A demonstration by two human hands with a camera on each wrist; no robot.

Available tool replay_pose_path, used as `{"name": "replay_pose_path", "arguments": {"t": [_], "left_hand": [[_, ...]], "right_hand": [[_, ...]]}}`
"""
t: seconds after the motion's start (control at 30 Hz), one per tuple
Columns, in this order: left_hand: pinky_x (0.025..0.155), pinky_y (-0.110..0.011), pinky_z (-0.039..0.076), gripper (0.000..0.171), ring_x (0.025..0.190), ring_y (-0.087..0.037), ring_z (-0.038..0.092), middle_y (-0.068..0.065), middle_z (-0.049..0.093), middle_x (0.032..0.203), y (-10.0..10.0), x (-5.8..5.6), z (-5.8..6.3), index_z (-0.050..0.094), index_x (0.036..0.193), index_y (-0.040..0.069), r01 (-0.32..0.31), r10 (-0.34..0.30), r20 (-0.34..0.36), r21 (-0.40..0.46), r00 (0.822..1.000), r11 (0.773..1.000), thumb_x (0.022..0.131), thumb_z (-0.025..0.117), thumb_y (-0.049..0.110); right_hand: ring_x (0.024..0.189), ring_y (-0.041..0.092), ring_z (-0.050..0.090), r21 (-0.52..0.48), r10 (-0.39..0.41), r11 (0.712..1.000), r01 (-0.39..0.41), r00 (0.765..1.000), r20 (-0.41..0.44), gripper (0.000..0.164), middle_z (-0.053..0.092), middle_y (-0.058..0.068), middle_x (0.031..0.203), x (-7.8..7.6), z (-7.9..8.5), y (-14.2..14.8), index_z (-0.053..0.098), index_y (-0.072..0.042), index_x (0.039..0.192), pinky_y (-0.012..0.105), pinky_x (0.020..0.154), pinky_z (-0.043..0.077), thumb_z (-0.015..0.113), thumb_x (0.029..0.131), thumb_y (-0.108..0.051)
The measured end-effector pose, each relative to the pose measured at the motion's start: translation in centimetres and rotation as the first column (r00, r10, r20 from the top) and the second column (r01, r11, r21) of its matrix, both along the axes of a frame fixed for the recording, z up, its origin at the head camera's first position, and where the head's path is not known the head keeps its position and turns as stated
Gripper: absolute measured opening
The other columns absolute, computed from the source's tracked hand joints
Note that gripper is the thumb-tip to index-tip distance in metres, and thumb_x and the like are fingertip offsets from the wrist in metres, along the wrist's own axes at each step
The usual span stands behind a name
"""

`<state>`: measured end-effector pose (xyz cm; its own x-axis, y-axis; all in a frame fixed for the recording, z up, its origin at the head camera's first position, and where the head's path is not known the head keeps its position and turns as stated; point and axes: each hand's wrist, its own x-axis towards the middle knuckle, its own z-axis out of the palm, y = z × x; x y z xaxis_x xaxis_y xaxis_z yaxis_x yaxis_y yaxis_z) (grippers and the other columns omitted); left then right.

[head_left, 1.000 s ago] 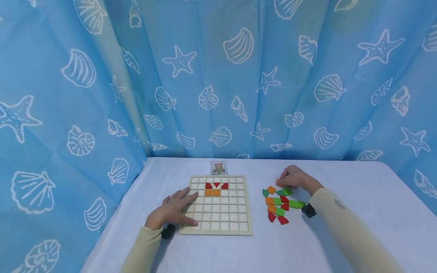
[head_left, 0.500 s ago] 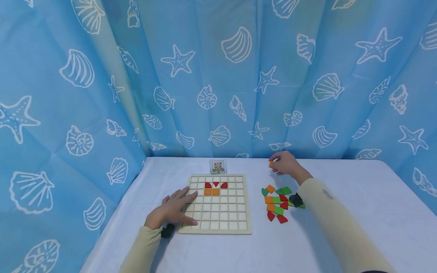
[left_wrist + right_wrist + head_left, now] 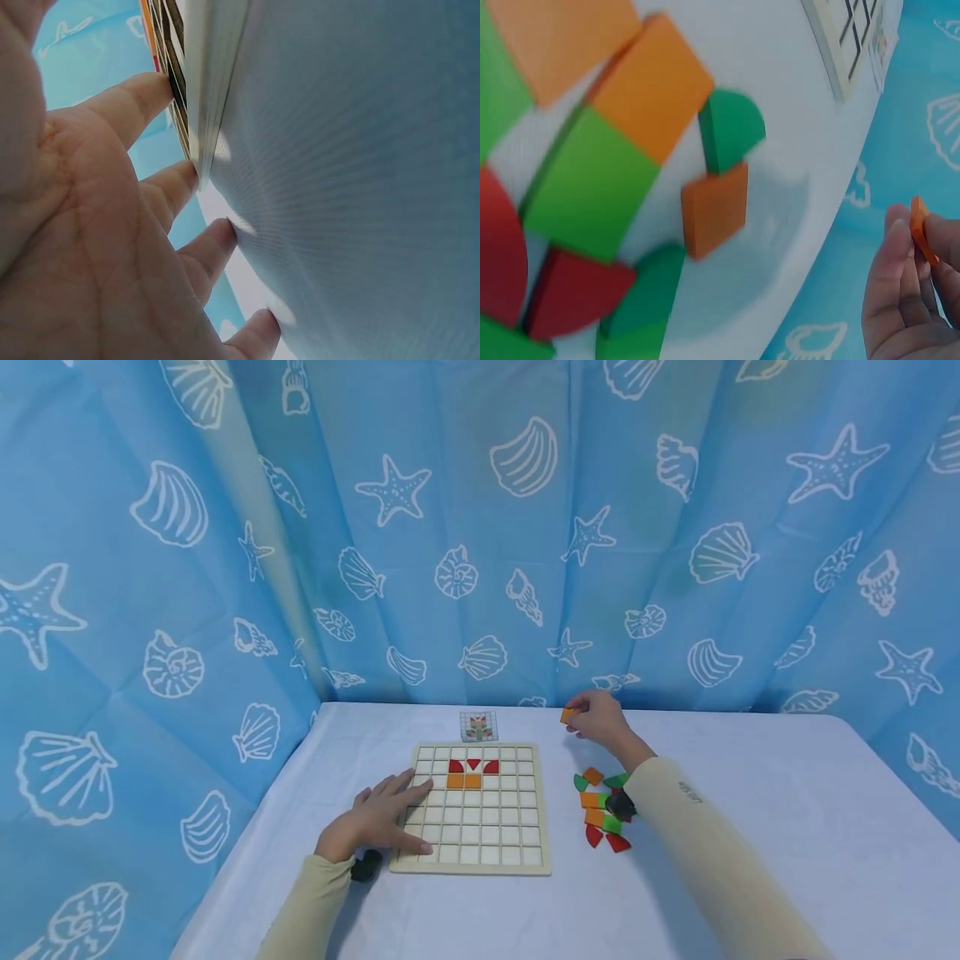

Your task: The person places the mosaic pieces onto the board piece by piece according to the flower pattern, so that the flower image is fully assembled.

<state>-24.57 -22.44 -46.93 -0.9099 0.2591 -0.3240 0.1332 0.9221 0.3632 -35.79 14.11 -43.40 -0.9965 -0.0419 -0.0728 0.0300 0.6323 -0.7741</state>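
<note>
My right hand [image 3: 600, 720] pinches an orange square tile [image 3: 567, 716] between thumb and fingers, raised over the far part of the table; the right wrist view shows the same orange tile [image 3: 920, 227] nearly edge-on. My left hand [image 3: 377, 818] lies spread along the left edge of the wooden grid board [image 3: 545, 827], thumb and index finger over its cells. In the left wrist view, some fingertips [image 3: 214, 238] rest on the cloth beside the board. Several tiles sit in the board's upper cells: red quarter-rounds [image 3: 491, 767], a red triangle [image 3: 473, 764] and two orange squares [image 3: 455, 781].
Loose tiles lie right of the board, including orange squares [image 3: 654, 86], a green square [image 3: 592, 184] and red quarter-rounds [image 3: 618, 842]; my right forearm hides some. A small pattern card [image 3: 478, 727] lies behind the board. A blue shell-print curtain [image 3: 480, 527] hangs behind the table.
My right hand has lifted the orange tile off the loose pile and carried it away from me, then left toward the board's far side. The left hand stays in place.
</note>
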Motion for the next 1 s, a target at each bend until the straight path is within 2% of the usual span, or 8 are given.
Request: {"name": "replay_pose_path", "arguments": {"t": [0.2,0.4,0.5,0.77,1.0], "left_hand": [[0.117,-0.068,0.009,0.105,0.152,-0.037,0.013,-0.006,0.017,0.166,-0.2,-0.1,-0.4,0.034,0.154,0.033,0.003,-0.003,-0.013,0.008,1.0,1.0,0.067,0.083,0.062],[0.117,-0.068,0.009,0.104,0.152,-0.037,0.014,-0.006,0.017,0.166,-0.2,-0.1,-0.4,0.034,0.154,0.033,0.012,-0.012,-0.016,0.011,1.0,1.0,0.067,0.083,0.062],[0.118,-0.068,0.008,0.104,0.152,-0.037,0.013,-0.006,0.017,0.166,-0.1,-0.1,-0.2,0.034,0.154,0.033,0.013,-0.013,-0.01,0.01,1.0,1.0,0.067,0.083,0.061],[0.117,-0.068,0.009,0.104,0.152,-0.037,0.014,-0.006,0.017,0.166,-0.1,-0.1,-0.3,0.033,0.154,0.033,0.017,-0.017,-0.014,0.001,1.0,1.0,0.067,0.082,0.062],[0.117,-0.068,0.009,0.104,0.152,-0.037,0.014,-0.006,0.017,0.166,-0.2,-0.1,-0.3,0.034,0.154,0.033,0.015,-0.015,-0.016,0.012,1.0,1.0,0.067,0.083,0.062]], "right_hand": [[0.091,0.027,0.072,-0.064,0.014,0.998,-0.015,1.0,-0.016,0.026,0.068,0.019,0.107,0.1,-0.5,-1.8,0.064,0.002,0.117,0.032,0.075,0.06,0.061,0.094,-0.008],[0.085,0.02,0.069,-0.048,0.037,0.998,-0.038,0.999,-0.019,0.021,0.067,0.014,0.103,0.8,-1.0,-3.5,0.066,-0.002,0.114,0.028,0.069,0.058,0.063,0.094,-0.009],[0.085,0.021,0.068,-0.05,0.048,0.998,-0.049,0.999,-0.019,0.02,0.067,0.015,0.103,1.2,-1.5,-4.1,0.066,-0.002,0.112,0.029,0.067,0.057,0.063,0.094,-0.009],[0.094,0.023,0.064,-0.02,0.055,0.998,-0.056,0.997,-0.046,0.017,0.07,0.011,0.102,1.9,-2.7,-5.8,0.071,-0.005,0.104,0.034,0.078,0.055,0.071,0.09,-0.016],[0.085,0.019,0.062,-0.021,0.064,0.998,-0.064,0.998,-0.015,0.015,0.068,0.007,0.095,2.5,-3.5,-7.4,0.072,-0.008,0.101,0.03,0.072,0.054,0.073,0.088,-0.015]]}}
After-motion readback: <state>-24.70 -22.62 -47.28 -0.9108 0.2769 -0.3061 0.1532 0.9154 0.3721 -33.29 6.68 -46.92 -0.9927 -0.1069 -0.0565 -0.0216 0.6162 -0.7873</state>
